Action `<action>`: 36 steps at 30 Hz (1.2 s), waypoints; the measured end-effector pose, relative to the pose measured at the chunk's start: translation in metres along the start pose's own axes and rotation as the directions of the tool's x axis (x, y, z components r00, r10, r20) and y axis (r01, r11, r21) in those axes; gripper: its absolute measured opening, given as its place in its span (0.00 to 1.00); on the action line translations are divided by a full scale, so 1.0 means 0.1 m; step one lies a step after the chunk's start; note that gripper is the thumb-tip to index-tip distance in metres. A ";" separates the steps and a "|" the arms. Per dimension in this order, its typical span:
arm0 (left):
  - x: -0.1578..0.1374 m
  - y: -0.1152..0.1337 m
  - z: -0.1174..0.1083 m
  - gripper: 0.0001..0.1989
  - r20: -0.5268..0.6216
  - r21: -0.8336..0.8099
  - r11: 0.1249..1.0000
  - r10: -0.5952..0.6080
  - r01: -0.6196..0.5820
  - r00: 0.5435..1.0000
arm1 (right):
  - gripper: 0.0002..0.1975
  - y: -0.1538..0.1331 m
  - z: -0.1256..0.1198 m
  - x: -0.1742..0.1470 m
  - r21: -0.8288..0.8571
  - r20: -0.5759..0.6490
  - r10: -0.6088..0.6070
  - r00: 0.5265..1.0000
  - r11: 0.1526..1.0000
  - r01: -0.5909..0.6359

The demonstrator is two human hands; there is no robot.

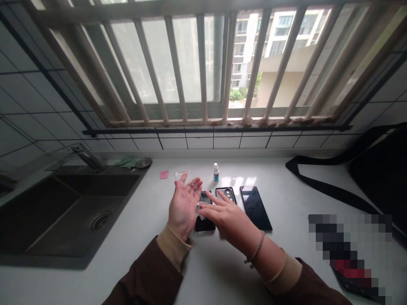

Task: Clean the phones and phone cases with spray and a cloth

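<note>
My left hand (184,207) is turned palm up with its fingers curled around a clear phone case (179,174). The far end of the case shows beyond the fingertips. My right hand (224,214) reaches across from the right, fingertips close to the left palm. At those fingertips is a small whitish crumpled piece (202,212); its kind is unclear and the right thumb is hidden. Under the hands lies a dark phone (205,225) on the counter, partly covered. A black-rimmed phone case (229,194) with camera holes lies just beyond my right hand.
Right of the hands lies a larger dark phone (257,207). A small white bottle (216,173) stands behind, and a pink paper (164,174) lies left of it. The sink (104,241) is at left. A black bag strap (330,186) and a blurred-out object (346,262) are at right.
</note>
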State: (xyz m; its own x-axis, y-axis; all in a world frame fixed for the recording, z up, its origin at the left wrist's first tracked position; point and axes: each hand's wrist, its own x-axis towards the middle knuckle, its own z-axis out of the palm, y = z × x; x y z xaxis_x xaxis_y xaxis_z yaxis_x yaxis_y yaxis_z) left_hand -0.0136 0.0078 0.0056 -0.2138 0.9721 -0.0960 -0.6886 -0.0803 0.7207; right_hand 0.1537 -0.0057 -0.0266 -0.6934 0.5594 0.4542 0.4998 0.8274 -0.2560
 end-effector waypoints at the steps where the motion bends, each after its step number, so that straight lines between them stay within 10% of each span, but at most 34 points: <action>1: 0.00 0.00 0.00 0.30 -0.001 0.001 1.000 -0.004 0.004 1.000 | 0.24 0.00 0.00 0.00 -0.017 -0.001 0.004 1.000 1.000 -0.004; 12: -0.12 -0.07 0.10 0.26 0.007 0.036 0.995 -0.091 0.091 0.996 | 0.21 -0.02 0.05 0.02 -0.028 -0.139 0.043 0.989 0.998 -0.048; 16: -0.19 -0.11 0.11 0.26 0.063 0.027 0.986 -0.166 0.165 0.984 | 0.18 -0.06 -0.05 0.04 0.250 -0.342 0.315 0.885 0.939 -0.238; 20: -0.21 -0.17 0.09 0.25 0.174 0.080 0.957 -0.287 0.277 0.942 | 0.12 0.05 -0.10 0.03 0.649 -0.312 0.731 0.607 0.631 -0.426; 22: -0.21 -0.20 0.08 0.25 0.217 0.115 0.932 -0.361 0.343 0.907 | 0.13 0.13 -0.08 0.04 0.901 -0.085 0.869 0.487 0.275 -0.334; 24: -0.21 -0.22 0.07 0.24 0.227 0.129 0.921 -0.389 0.368 0.893 | 0.14 0.18 -0.07 0.05 0.980 0.141 0.880 0.454 -0.060 -0.188; 26: -0.20 -0.22 0.06 0.24 0.211 0.131 0.919 -0.392 0.371 0.895 | 0.17 0.20 -0.07 0.06 0.972 0.236 0.854 0.463 -0.206 -0.115; 29: -0.20 -0.21 0.04 0.25 0.184 0.147 0.914 -0.400 0.378 0.898 | 0.18 0.19 -0.11 0.04 0.985 0.115 0.886 0.450 -0.043 -0.167; 31: -0.22 -0.21 0.04 0.25 0.200 0.168 0.905 -0.419 0.390 0.886 | 0.15 0.18 -0.13 0.01 0.905 -0.146 0.865 0.479 0.312 -0.288; 33: -0.25 -0.23 0.04 0.25 0.256 0.180 0.897 -0.439 0.404 0.861 | 0.14 0.16 -0.12 -0.01 0.642 -0.382 0.691 0.613 0.676 -0.362; 36: -0.29 -0.26 0.05 0.23 0.319 0.168 0.902 -0.432 0.399 0.843 | 0.16 0.14 -0.06 -0.01 0.279 -0.424 0.394 0.815 0.913 -0.296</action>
State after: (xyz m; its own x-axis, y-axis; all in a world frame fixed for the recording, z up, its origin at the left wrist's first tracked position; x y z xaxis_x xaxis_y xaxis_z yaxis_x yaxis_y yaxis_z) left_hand 0.0139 -0.0168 -0.0070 0.3382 0.9249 -0.1735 -0.5897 0.3520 0.7269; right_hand 0.1644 0.0050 -0.0252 -0.1483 0.7611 0.6314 0.5175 0.6038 -0.6063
